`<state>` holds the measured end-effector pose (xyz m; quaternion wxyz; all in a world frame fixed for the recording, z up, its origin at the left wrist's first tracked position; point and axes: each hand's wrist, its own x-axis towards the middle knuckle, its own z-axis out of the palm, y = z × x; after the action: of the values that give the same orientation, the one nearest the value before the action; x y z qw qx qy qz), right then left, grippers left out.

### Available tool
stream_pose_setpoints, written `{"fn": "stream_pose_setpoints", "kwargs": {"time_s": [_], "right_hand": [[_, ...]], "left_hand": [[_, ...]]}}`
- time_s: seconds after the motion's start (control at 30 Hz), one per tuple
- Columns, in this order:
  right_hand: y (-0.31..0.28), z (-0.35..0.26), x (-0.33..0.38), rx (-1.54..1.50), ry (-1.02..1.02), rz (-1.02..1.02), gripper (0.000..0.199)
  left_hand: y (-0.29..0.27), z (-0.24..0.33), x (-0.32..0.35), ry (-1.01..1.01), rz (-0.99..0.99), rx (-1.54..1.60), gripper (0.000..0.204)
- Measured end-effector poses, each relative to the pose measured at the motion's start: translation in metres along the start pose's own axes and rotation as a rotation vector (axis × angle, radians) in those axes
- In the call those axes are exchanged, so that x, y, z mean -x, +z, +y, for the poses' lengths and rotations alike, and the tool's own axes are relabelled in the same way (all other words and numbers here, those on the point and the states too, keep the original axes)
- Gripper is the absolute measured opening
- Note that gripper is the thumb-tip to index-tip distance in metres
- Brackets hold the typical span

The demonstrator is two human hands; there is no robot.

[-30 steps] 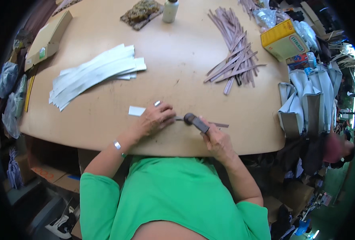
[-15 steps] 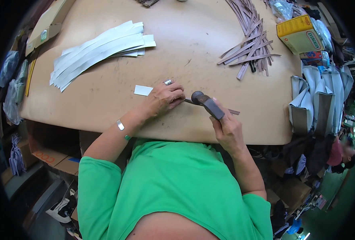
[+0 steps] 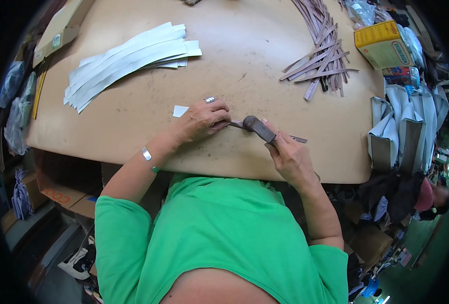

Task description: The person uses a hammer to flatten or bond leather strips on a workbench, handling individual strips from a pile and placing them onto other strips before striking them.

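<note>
My left hand [image 3: 206,117] rests near the front of the table, its fingers pinching a narrow brown strip [image 3: 236,124] that lies across the tabletop. My right hand [image 3: 291,156] is wrapped round a hammer [image 3: 263,130]. The hammer's rounded dark head is over the strip, just right of my left fingertips; whether it touches the strip I cannot tell. Past the hammer, the strip's other end [image 3: 300,139] shows beside my right knuckles. A small white piece [image 3: 180,111] lies partly behind my left hand. The hammer's handle is mostly hidden in my grip.
On the table [image 3: 224,162], a fanned stack of pale strips [image 3: 128,63] lies at the left. A heap of loose brown strips [image 3: 325,61] is at the back right. A yellow-topped box [image 3: 381,43] and folded pale pieces with brown panels [image 3: 399,126] line the right edge.
My left hand has shifted slightly left, covering more of the white piece. More strip shows between its fingers and the hammer head, which has moved a little right.
</note>
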<state>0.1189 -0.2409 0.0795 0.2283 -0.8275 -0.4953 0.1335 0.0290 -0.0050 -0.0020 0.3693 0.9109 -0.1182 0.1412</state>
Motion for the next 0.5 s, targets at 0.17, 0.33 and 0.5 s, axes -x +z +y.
{"fn": "stream_pose_setpoints", "kwargs": {"time_s": [0.17, 0.33, 0.5], "right_hand": [[0.012, 0.001, -0.004, -0.013, -0.075, 0.05, 0.054], [0.012, -0.003, -0.008, 0.027, -0.081, 0.005, 0.055], [0.006, -0.003, -0.01, -0.021, -0.066, -0.02, 0.054]], "left_hand": [[0.0, 0.0, -0.003, 0.075, 0.004, -0.04, 0.009], [-0.002, -0.001, -0.002, 0.128, 0.014, -0.131, 0.009], [-0.006, -0.01, 0.009, 0.038, 0.036, -0.022, 0.01]]}}
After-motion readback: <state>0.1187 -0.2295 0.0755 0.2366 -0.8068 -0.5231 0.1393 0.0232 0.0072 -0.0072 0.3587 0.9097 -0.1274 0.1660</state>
